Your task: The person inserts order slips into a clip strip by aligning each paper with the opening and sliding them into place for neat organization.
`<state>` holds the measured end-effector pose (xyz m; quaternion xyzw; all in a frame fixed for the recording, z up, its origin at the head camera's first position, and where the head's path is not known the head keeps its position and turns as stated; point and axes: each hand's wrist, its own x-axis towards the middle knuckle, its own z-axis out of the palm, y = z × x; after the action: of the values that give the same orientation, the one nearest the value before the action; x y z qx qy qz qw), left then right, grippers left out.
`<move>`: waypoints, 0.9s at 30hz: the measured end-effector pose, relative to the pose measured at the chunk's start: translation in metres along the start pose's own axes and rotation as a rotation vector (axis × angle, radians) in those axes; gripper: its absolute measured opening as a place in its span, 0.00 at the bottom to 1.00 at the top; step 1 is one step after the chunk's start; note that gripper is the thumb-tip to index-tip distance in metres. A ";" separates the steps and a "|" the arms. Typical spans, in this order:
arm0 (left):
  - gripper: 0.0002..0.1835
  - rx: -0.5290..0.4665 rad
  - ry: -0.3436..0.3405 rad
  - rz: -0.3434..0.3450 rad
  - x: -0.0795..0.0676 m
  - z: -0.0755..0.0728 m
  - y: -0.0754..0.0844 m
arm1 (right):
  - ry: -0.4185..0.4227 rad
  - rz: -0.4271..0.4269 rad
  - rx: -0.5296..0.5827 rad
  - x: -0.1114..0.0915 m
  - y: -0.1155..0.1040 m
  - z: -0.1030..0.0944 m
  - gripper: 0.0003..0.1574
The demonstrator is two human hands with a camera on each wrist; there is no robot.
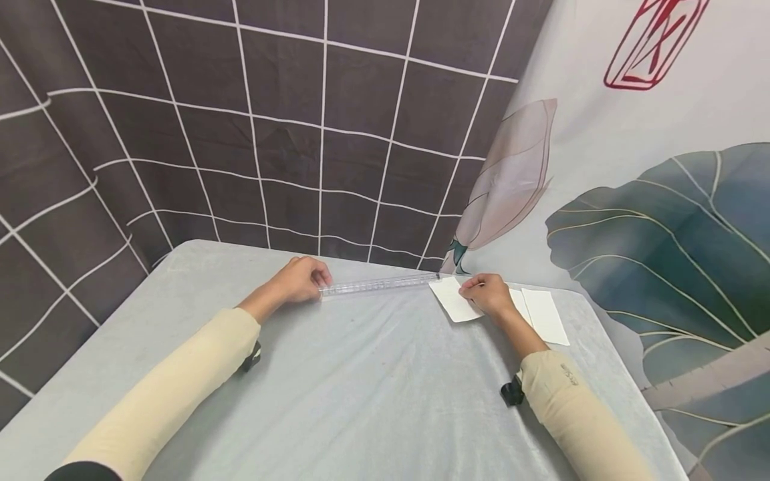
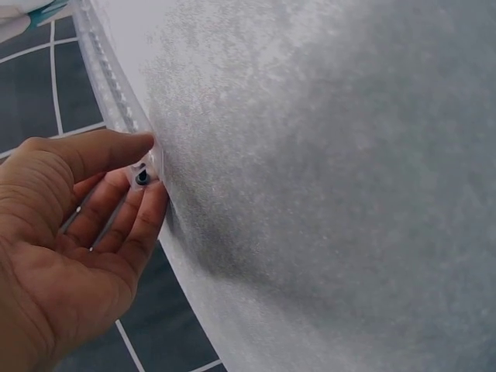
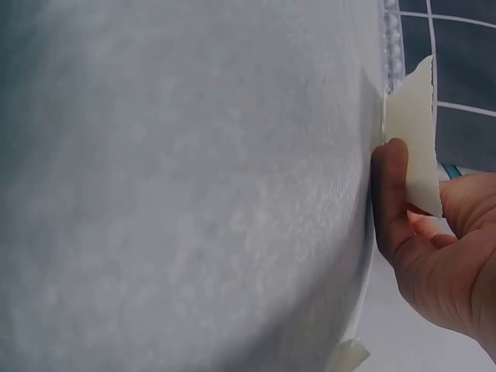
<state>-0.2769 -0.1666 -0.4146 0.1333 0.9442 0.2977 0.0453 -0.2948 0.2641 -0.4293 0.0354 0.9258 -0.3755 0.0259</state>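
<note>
A long clear plastic strip (image 1: 379, 285), bumpy along its length, lies across the far part of the table. My left hand (image 1: 299, 279) pinches its left end between thumb and fingers. In the left wrist view that end of the strip (image 2: 116, 85) shows a small dark ring by the fingertips. My right hand (image 1: 488, 294) grips a small white piece of paper (image 1: 452, 302) at the strip's right end. Seen from the right wrist, the paper (image 3: 416, 132) stands tilted up from the cloth, its outer edge rough, with fingers (image 3: 394, 186) against its lower part.
More white paper (image 1: 544, 315) lies flat to the right of my right hand, near the table's right edge. A pale grey cloth (image 1: 361, 401) covers the table. Behind it hangs a dark curtain with white grid lines (image 1: 289, 153); a leaf-patterned one (image 1: 656, 234) hangs at right.
</note>
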 end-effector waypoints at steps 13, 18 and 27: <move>0.22 -0.008 -0.005 -0.002 0.003 0.001 -0.003 | 0.001 -0.039 -0.020 0.005 -0.004 0.005 0.14; 0.21 -0.025 -0.017 0.005 0.004 -0.001 -0.003 | 0.008 -0.043 -0.020 0.005 -0.005 0.006 0.14; 0.21 -0.034 -0.020 0.002 0.003 -0.001 -0.005 | -0.013 -0.030 -0.011 0.004 -0.007 0.012 0.14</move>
<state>-0.2808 -0.1701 -0.4161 0.1365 0.9384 0.3124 0.0569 -0.2994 0.2514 -0.4333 0.0188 0.9280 -0.3711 0.0264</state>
